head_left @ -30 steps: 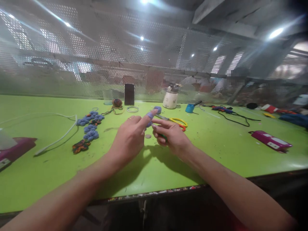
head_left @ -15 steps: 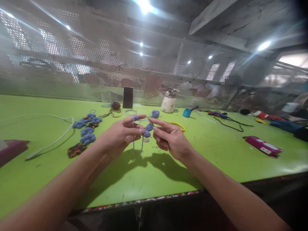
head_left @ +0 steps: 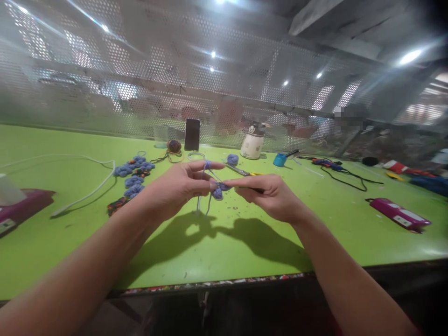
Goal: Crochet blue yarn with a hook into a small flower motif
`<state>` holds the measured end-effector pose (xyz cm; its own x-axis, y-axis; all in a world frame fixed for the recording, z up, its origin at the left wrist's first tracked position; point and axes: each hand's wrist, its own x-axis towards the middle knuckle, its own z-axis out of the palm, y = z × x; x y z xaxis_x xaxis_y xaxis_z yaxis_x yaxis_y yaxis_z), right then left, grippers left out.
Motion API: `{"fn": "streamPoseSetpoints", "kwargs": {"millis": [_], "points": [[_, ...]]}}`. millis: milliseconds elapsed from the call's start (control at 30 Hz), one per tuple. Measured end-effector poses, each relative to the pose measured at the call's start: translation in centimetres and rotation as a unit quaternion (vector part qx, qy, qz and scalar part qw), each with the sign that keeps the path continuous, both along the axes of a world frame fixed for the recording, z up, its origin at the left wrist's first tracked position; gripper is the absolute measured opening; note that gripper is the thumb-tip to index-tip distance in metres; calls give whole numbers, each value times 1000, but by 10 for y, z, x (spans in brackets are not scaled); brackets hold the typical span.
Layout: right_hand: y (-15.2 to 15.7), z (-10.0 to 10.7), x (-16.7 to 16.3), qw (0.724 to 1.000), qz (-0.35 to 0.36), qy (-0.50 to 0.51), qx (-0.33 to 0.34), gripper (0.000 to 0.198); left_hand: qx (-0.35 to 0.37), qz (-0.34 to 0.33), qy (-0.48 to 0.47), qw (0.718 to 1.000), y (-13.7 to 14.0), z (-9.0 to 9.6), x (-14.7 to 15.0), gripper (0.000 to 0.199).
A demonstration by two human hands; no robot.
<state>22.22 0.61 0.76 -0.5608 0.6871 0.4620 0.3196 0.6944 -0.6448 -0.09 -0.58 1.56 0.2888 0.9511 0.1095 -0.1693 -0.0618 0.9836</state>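
Observation:
My left hand pinches a small purple crochet piece between thumb and fingers, above the table. Purple yarn wraps its outstretched index finger, and loose strands hang below. From the right, my right hand closes round a thin crochet hook, whose tip meets the piece and is too small to make out. Behind the hands lie a ball of purple yarn and scissors with yellow handles. Left of my left hand is a strip of purple and dark multicoloured crochet flowers.
On the green table stand a dark upright phone, a pale bottle and a blue pot. A multicoloured yarn ball is at the back. A white cable runs left; a magenta case lies right.
My right hand has moved rightward, away from my left, and its fingers have closed more round the hook. The scissors show more clearly between the hands. The whole view has shifted slightly.

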Motion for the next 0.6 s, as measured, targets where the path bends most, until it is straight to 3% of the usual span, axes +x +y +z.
{"fn": "streamPoseSetpoints", "kwargs": {"millis": [133, 367, 600], "points": [[-1, 6, 2, 995, 17, -62, 72, 29, 10, -9, 22, 1000, 1, -2, 0, 40], [-2, 8, 4, 988, 16, -104, 112, 31, 26, -16, 43, 999, 6, -8, -1, 33], [0, 2, 1, 976, -28, -160, 148, 37, 57, 68, 89, 992, 4, -8, 9, 15]]}}
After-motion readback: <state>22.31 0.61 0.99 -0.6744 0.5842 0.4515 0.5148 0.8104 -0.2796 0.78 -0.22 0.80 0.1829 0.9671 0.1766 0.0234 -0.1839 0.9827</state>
